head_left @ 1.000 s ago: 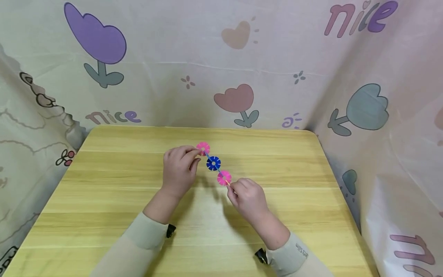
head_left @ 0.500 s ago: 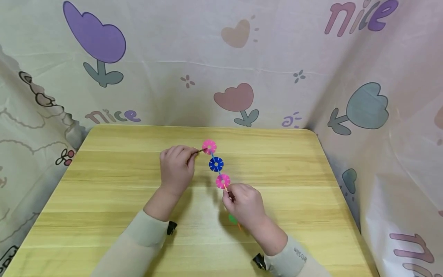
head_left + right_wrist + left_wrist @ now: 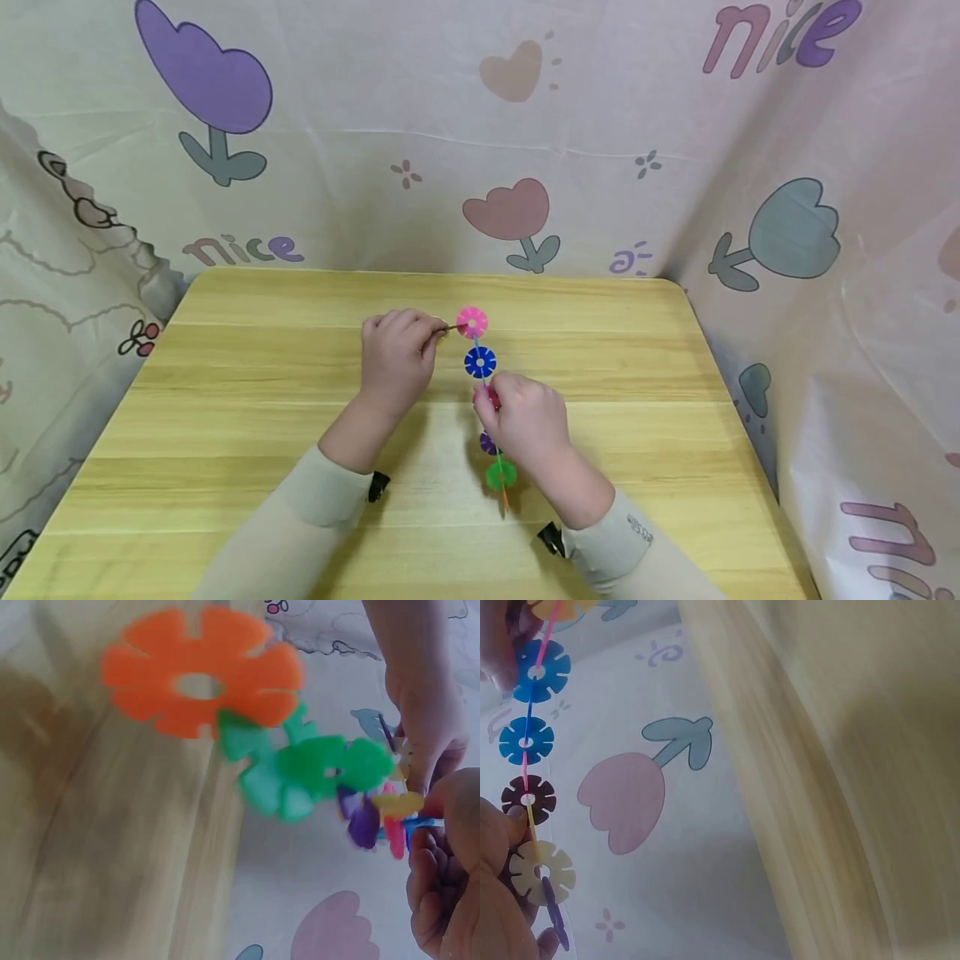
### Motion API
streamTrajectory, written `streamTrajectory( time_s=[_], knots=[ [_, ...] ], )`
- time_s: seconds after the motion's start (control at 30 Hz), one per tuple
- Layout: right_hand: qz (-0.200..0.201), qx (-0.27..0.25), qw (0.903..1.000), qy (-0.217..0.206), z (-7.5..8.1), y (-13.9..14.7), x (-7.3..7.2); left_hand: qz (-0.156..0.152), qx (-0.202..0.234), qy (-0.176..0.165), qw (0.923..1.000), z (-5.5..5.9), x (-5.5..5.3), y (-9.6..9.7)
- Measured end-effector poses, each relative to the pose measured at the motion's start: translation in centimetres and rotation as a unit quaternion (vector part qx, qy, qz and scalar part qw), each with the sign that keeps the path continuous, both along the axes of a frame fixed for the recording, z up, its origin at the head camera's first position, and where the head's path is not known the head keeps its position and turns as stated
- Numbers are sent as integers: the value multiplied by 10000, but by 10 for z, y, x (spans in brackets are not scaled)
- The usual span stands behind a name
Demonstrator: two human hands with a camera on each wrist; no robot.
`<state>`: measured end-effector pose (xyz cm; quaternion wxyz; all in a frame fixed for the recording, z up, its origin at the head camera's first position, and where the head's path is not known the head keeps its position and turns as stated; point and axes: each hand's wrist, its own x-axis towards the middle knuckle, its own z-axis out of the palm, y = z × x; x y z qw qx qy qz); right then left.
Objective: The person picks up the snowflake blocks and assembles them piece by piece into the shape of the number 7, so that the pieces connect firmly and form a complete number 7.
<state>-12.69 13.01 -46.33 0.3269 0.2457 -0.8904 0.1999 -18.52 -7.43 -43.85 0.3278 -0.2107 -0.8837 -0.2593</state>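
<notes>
Notched plastic discs are slotted together into a chain held up over the table. In the head view a pink disc [image 3: 472, 322] tops it, then a blue disc [image 3: 480, 362]. My left hand [image 3: 397, 354] pinches the far end; in the left wrist view its thumb lies by a brown disc [image 3: 528, 800], with a beige disc [image 3: 529, 881] and a purple disc [image 3: 553, 915] below. My right hand [image 3: 525, 417] grips the chain midway, partly hiding a pinkish disc. Below it hang a purple disc [image 3: 489, 442], a green disc [image 3: 501, 475] and an orange disc [image 3: 142, 667].
The wood-grain table [image 3: 247, 375] lies beneath both hands. Behind it and along the sides hangs a printed cloth [image 3: 337, 125] with flowers and lettering. A black clip [image 3: 552, 539] sits by the right sleeve cuff, another black clip [image 3: 378, 487] by the left.
The chain has swung from diagonal to nearly upright in the head view, its far end moving right. My left hand shifted right. The purple, green and orange discs now show below my right hand.
</notes>
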Motion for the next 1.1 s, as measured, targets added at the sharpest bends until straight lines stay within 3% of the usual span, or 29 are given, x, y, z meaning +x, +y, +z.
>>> streamTrajectory(
  time_s=[0.3, 0.63, 1.1],
  knots=[
    [-72, 289, 9995, -58, -1, 5, -2, -503, -243, 80, 9984, -3, -8, 7],
    [-165, 196, 9982, -541, -3, 15, -3, -585, -345, -57, 9977, -12, -12, 0],
    [-353, 185, 9918, -1211, -11, 21, -3, -385, -939, -894, 9908, -31, -21, 5]
  ],
)
